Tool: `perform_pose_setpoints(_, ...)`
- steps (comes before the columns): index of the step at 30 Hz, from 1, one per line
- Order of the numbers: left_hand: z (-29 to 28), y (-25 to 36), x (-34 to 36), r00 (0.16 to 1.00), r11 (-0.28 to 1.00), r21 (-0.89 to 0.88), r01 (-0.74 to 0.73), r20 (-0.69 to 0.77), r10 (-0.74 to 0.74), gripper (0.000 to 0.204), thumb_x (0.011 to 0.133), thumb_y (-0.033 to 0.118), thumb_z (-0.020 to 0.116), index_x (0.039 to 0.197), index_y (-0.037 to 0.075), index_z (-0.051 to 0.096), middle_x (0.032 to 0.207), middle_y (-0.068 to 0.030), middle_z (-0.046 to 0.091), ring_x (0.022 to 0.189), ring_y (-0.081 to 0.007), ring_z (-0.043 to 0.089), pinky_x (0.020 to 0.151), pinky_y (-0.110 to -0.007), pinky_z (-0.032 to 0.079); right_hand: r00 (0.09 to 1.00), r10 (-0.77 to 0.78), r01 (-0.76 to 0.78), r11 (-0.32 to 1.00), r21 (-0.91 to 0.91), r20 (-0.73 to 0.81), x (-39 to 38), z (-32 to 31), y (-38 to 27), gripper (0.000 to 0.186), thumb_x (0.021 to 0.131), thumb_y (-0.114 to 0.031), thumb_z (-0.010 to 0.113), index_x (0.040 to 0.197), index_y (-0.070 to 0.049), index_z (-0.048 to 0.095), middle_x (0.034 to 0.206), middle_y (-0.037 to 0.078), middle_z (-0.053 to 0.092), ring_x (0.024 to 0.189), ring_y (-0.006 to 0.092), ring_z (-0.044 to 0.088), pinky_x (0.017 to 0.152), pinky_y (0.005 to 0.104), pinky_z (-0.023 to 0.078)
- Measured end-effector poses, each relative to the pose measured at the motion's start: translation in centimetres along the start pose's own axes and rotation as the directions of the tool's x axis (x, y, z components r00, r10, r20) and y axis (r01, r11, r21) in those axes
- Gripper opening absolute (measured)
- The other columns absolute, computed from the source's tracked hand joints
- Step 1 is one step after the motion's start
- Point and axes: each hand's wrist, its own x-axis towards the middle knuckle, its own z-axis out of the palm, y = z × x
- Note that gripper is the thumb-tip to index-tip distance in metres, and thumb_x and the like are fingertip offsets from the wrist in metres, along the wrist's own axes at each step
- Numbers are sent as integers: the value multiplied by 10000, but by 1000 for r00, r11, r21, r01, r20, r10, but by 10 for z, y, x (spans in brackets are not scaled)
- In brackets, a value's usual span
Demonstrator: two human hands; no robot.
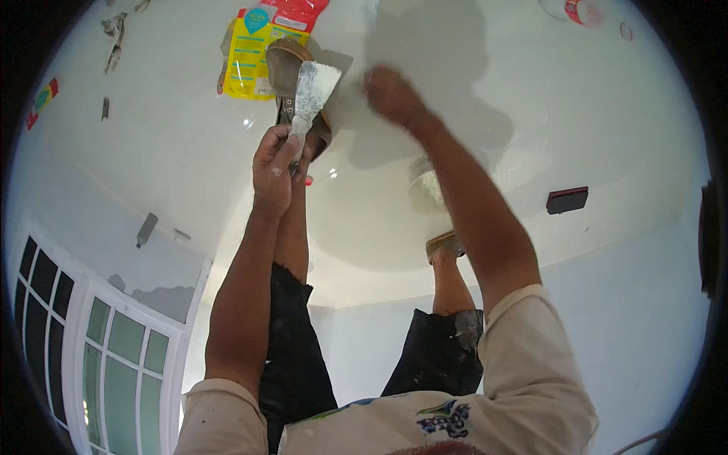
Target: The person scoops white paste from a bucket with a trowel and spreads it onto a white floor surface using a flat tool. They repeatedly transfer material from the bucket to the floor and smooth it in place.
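My left hand [274, 165] is closed around the handle of a putty knife [315, 89], its wide blade pointing up and smeared with white paste. Behind the blade is my brown shoe [286, 64]. My right hand [392, 95], blurred by motion, is balled up to the right of the knife and apart from it. Whatever its curled fingers may hold is not clear. A see-through tub [427, 188] with pale paste in it stands below that hand, partly hidden by my right forearm.
A yellow and red pouch [254, 57] lies beside my shoe on the glossy white floor [379, 227]. To the right is a dark sanding block [567, 200]. A grey bottle-like object [146, 230] lies near the white-framed glass doors [121, 364]. Scraps [114, 38] are at upper left.
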Motion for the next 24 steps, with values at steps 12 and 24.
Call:
perform_pose_setpoints(12,4,-4,21,996,981,194,-4,86,-13,126,1014,117,599,1116,47,621,844,-9,625,652,-49,530,554,-216,446,981,79,-93,993,-71,-180,-31,-32,48,191,928,-125,649,1092,-47,706,1134,156,678,1115,364,629,1038,464,495)
perform_pose_setpoints(24,10,-42,123,949,566,769,-298,302,89,200,941,223,693,1072,73,682,868,-116,702,803,-255,676,777,-391,528,854,514,-262,558,787,-80,-196,-29,0,301,907,-106,639,1190,-94,740,1161,142,659,1118,323,622,1014,410,496)
